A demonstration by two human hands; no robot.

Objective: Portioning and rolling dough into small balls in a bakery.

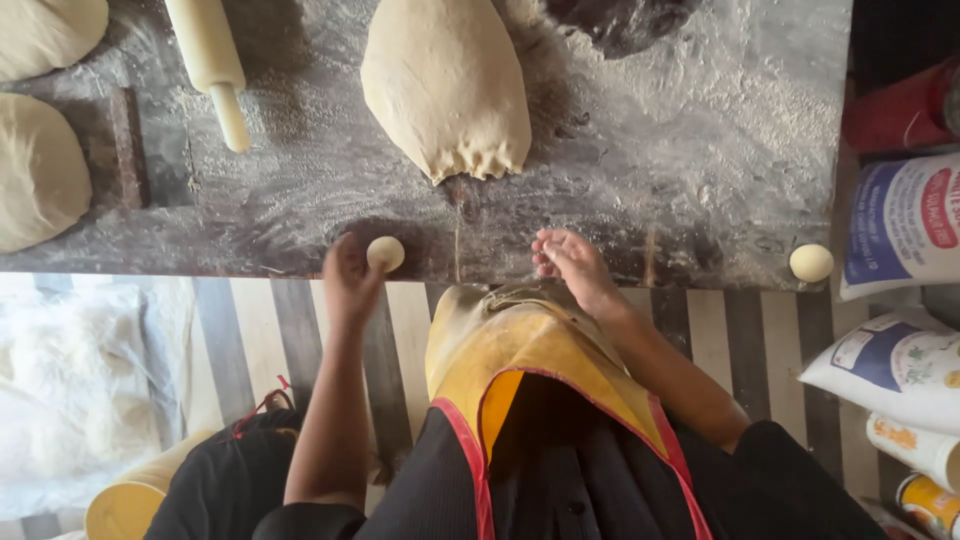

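Note:
A large lump of pale dough lies on the floured dark worktop, its pinched end toward me. My left hand sits at the worktop's near edge with a small round dough ball at its fingertips. My right hand hovers at the same edge, just right of the big lump's end, fingers loosely apart and holding nothing. A second small dough ball rests at the worktop's near right corner.
A wooden rolling pin lies at the upper left. Two more big dough lumps sit at the left edge. Flour sacks are stacked at the right. A yellow bucket stands on the striped floor.

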